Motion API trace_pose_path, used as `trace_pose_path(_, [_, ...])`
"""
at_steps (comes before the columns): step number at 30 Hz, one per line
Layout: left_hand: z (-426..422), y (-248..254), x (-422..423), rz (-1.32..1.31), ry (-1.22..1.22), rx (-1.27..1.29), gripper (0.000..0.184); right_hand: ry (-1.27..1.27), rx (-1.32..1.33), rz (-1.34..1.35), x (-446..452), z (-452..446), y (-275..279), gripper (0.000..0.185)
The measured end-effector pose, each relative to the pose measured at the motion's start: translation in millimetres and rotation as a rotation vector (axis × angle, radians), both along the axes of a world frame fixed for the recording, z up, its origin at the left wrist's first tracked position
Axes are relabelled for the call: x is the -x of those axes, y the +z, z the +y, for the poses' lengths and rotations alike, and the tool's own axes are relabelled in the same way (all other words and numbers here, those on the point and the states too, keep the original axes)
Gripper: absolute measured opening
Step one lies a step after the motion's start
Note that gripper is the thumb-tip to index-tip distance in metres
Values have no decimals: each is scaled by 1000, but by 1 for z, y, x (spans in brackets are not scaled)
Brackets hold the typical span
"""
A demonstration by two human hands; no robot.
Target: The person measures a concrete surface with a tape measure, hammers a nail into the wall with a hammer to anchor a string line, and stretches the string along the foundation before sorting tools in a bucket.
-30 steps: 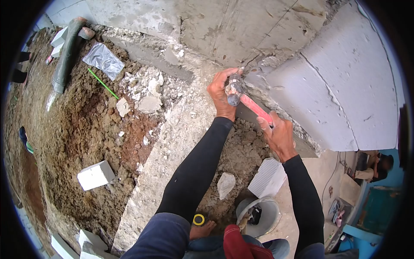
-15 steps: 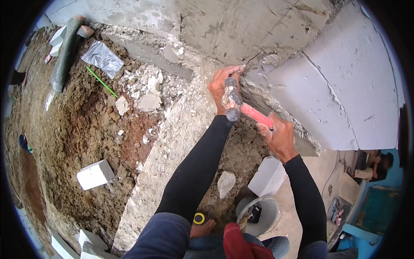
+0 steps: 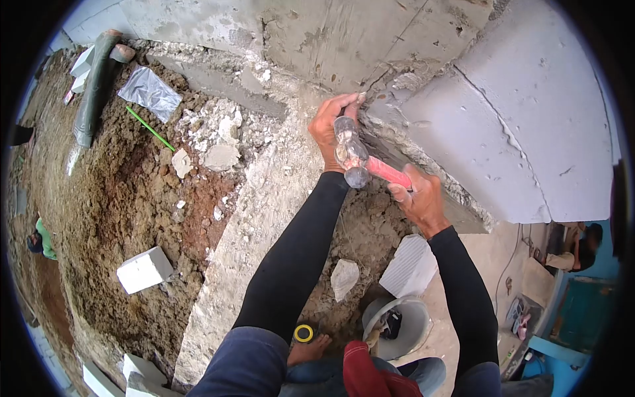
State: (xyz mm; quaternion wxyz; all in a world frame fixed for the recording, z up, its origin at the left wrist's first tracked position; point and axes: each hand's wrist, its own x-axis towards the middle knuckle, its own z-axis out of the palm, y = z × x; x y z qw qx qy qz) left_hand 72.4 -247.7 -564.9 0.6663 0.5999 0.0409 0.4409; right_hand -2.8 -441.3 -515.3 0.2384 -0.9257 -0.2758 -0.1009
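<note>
My right hand (image 3: 423, 202) is closed round the red handle of a hammer (image 3: 387, 173). The hammer's metal head hangs in front of my left hand (image 3: 327, 126) and hides part of it. My left hand is closed near the corner of the concrete wall (image 3: 370, 40), its fingertips at the wall's lower edge; what it grips is hidden behind the hammer head. To the right of the hammer, a chipped edge runs along the foot of the grey block wall (image 3: 489, 145).
A bucket (image 3: 413, 327), a white block (image 3: 409, 264) and a yellow tape roll (image 3: 303, 333) lie near my feet. Dug soil with another white block (image 3: 145, 270), a plastic sheet (image 3: 151, 92) and a pipe (image 3: 98, 92) is left. One person (image 3: 575, 251) sits far right; another (image 3: 43, 239) is far left.
The hammer head has swung down and slightly left, in front of my left wrist. The view has shifted a little, and more of the green-clad person shows at the far left.
</note>
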Motion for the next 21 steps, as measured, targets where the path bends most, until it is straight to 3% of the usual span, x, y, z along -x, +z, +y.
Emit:
trace_pose_path(3, [-2, 7, 2, -68, -52, 89, 16, -176, 3, 126, -6, 5, -7, 66])
trace_pose_path(9, [0, 0, 1, -12, -94, 83, 15, -94, -173, 56, 9, 3, -25, 71])
trace_pose_path(12, [-1, -5, -2, 23, -52, 6, 16, -222, -158, 199, -7, 11, -24, 71])
trace_pose_path(15, [2, -4, -2, -31, -64, -5, 18, -130, -211, 72, 7, 12, -25, 69])
trace_pose_path(18, [0, -5, -4, -24, -79, 65, 19, -238, -171, 185, 3, 20, -27, 66])
trace_pose_path(21, [1, 1, -3, 18, -16, 2, 19, -251, -180, 103, 10, 23, -18, 64])
